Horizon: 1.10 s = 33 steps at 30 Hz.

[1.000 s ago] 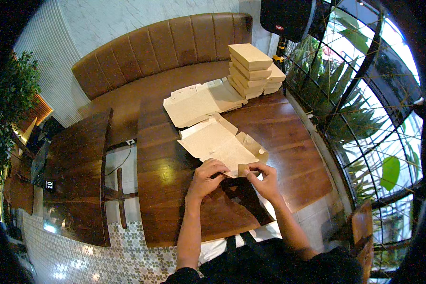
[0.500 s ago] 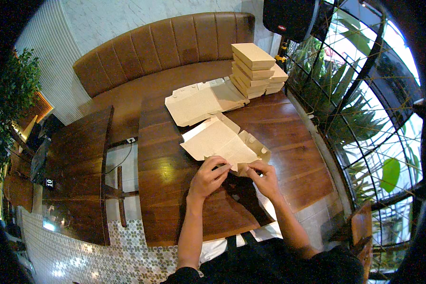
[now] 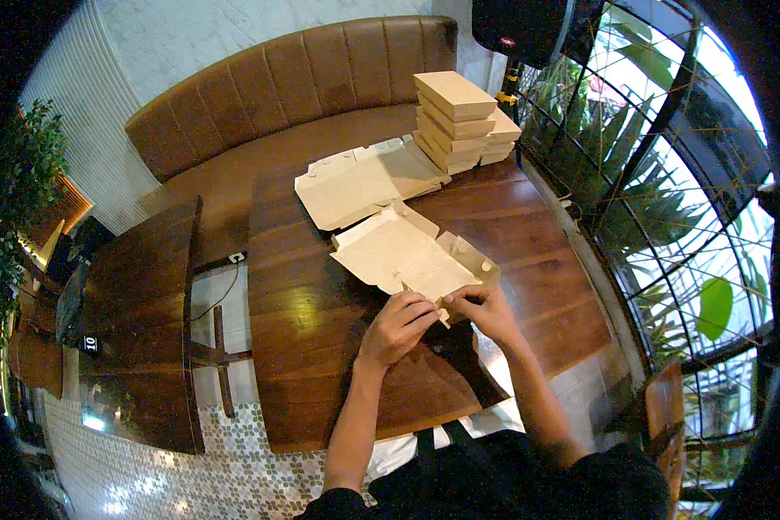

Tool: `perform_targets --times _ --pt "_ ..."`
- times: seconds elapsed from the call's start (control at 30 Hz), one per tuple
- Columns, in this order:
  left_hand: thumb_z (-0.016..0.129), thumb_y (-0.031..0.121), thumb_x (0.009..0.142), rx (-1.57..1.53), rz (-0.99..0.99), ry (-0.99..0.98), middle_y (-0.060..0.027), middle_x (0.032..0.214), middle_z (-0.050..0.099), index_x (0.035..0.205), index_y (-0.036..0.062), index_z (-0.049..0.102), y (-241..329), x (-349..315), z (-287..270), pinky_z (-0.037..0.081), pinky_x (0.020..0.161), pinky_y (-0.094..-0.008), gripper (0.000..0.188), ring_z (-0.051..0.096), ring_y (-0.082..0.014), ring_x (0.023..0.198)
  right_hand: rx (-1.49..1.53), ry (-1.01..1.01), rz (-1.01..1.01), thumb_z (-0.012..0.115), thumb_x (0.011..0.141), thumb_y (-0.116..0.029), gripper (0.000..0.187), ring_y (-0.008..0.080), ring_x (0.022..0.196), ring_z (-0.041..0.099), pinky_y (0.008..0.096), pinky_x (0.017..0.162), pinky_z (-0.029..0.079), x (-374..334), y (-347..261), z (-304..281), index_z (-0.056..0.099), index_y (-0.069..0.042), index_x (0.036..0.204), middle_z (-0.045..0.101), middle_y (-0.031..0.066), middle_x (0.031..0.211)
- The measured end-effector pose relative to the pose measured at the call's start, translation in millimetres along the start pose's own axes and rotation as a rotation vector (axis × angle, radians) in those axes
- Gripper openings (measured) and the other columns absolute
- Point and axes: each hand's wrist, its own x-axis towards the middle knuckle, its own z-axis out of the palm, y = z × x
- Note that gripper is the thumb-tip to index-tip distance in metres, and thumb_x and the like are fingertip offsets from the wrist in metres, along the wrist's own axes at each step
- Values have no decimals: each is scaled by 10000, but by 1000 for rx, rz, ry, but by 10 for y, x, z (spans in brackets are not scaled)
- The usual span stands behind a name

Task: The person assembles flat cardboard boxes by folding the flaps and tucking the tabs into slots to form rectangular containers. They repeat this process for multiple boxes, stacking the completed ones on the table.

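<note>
A partly folded brown cardboard box (image 3: 399,251) lies at a slant on the dark wooden table, its lid panel spread toward the far left. Its right side wall stands folded up, with round tabs along it. At the box's near edge, my left hand (image 3: 397,328) pinches a flap with fingers curled together. Close beside it, my right hand (image 3: 485,312) grips the near right corner between thumb and fingers. A small folded tab pokes out between the two hands. The fingertips partly hide the flaps they hold.
Flat unfolded cardboard boxes (image 3: 364,182) lie just beyond. Behind them at the far right rises a stack of closed boxes (image 3: 455,117). A brown padded bench (image 3: 295,78) lines the back, a second table (image 3: 139,321) stands left, and a gridded window (image 3: 667,217) is right.
Both hands have shifted slightly along the box's near edge, and my left hand has moved right and closer to the right one. The box's near flaps have been bent further.
</note>
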Motion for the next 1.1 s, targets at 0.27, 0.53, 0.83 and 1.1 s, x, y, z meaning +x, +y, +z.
perform_targets --times 0.27,0.53,0.83,1.1 --pt "810 25 793 21 -19 12 -70 1072 692 1035 32 752 -30 -4 19 572 920 -426 249 666 -279 1055 34 -32 20 722 986 -150 220 126 820 713 291 763 575 16 36 -10 801 50 1028 787 71 907" --pt "806 30 792 17 -13 -2 -76 1080 690 1032 31 745 -38 -17 51 568 919 -417 248 663 -281 1054 6 -49 -22 725 996 -190 243 129 788 723 299 756 590 34 108 13 811 33 1043 793 74 882" --pt "809 53 790 -5 -28 -43 -81 1072 697 1022 33 748 -53 -34 43 561 912 -415 241 660 -285 1054 -48 -40 -59 748 984 -225 241 136 749 726 307 719 586 48 162 20 825 -3 1040 800 88 858" --pt "818 47 778 20 -22 -34 -73 1072 699 1026 33 747 -52 -39 58 557 914 -413 258 658 -276 1055 -91 -39 -34 717 1004 -163 225 122 826 728 293 783 587 43 120 7 808 35 1060 793 68 902"
